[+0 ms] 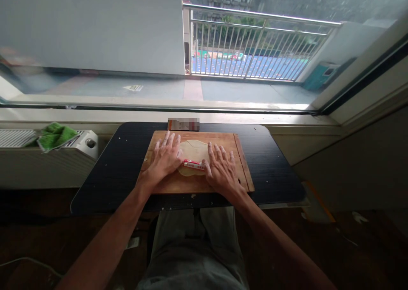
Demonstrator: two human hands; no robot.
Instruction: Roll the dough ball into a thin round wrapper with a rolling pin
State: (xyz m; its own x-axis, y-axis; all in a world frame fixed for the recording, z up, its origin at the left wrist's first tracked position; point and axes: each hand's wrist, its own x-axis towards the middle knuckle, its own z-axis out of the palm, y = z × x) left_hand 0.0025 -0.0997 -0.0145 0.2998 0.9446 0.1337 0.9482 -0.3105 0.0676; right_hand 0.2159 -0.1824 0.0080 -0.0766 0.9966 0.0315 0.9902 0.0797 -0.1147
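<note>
A flat, roundish sheet of dough [195, 147] lies on a wooden cutting board [197, 187]. Across the dough rests a slim white roll with red print [193, 165], its two ends hidden under my hands. My left hand [166, 154] lies flat over its left end, fingers stretched forward and whitened with flour. Over the right end, my right hand [221, 166] is likewise flat with its fingers spread, the thumb by the roll. Neither hand is wrapped round the roll.
The board sits on a black table [274, 166] with rounded corners and a few crumbs. At its back edge stands a small box [183, 124], partly blurred. Left of the table, a green cloth [57, 136] lies on a white radiator [41, 164]. A window is behind.
</note>
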